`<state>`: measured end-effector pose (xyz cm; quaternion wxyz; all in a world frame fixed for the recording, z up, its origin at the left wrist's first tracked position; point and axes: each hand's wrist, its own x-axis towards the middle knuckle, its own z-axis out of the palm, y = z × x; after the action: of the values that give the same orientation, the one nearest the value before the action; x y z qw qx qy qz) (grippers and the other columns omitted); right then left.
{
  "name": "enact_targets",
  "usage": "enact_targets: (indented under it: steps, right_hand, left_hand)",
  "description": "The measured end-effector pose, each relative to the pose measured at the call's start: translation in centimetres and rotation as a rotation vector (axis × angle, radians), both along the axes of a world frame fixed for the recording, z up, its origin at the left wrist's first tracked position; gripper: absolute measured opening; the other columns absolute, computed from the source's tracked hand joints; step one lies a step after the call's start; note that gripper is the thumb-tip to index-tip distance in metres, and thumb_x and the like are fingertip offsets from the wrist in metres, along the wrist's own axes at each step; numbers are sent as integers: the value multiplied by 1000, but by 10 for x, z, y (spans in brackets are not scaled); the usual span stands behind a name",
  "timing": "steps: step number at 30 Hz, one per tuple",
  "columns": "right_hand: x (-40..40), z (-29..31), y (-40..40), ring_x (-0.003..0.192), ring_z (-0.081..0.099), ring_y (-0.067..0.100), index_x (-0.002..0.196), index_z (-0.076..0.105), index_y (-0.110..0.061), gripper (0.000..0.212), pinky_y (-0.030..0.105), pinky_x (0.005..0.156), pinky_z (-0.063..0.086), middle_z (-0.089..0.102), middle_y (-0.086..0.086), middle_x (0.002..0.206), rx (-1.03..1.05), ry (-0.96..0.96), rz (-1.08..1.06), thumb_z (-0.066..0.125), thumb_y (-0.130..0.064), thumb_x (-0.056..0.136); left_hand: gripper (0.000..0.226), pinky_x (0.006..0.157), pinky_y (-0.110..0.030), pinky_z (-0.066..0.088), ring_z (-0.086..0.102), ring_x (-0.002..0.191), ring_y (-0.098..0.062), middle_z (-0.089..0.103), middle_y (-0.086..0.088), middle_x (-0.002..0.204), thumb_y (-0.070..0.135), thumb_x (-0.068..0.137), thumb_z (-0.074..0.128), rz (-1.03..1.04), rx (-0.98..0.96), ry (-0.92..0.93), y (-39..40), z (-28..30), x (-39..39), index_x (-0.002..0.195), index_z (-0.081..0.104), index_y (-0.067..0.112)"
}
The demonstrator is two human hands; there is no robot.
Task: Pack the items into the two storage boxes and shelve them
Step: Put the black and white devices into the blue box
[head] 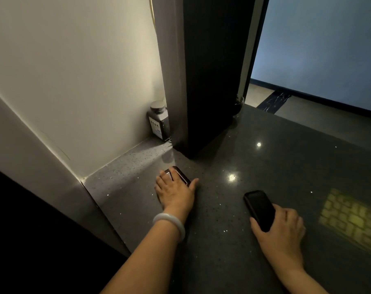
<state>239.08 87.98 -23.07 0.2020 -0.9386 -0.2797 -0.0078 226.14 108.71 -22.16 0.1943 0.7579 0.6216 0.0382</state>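
In the head view, the person leans over a dark speckled countertop in dim light. The left hand lies flat over a small dark device with a pale rim, fingers straight and spread across it, thumb stretched out to the right; it presses or covers the thing and does not curl round it. A pale bangle sits on that wrist. The right hand grips the near end of a black phone-like slab, thumb along its left edge and fingers wrapped round the right side; the far end points away over the counter. A small dark bottle with a grey cap stands in the corner where the cream wall meets a black upright panel, well apart from both hands.

No storage box or shelf shows here, so packing seems barely begun, or perhaps the boxes stand out of sight. The two dark items are only being gathered; the bottle is untouched. Boxing and shelving remain to be done.
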Motion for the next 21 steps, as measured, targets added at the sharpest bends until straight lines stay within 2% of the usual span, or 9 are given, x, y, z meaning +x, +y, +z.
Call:
enact_targets:
  steps: [4,8,16,21]
  right_hand:
    - [2,-1,-2,105,44,28,124,53,-10,68,43,94,40,46,11,115,4,17,15,75,-47,71]
    - [2,-2,-5,107,43,28,124,53,-10,67,43,96,38,45,11,115,48,17,25,76,-45,72]
    - [-3,6,-22,112,37,18,129,49,-17,68,31,101,33,40,2,121,102,137,-18,75,-47,74]
    - [-17,3,-68,105,34,10,124,51,-20,64,29,98,36,34,-9,107,198,201,-161,77,-46,71]
  left_hand:
    - [85,115,-52,17,11,142,-42,6,-22,156,56,89,55,-24,1,-18,0,6,1,154,7,28]
    - [70,109,-48,26,24,132,-37,23,-21,144,38,96,49,-141,52,43,-17,8,-9,153,9,41]
    - [63,109,-41,32,30,128,-27,28,-12,140,46,97,47,-347,95,-5,-64,12,-21,151,14,46]
    - [66,105,-33,36,35,123,-21,34,-5,137,49,94,50,-497,76,-64,-102,11,-6,150,16,44]
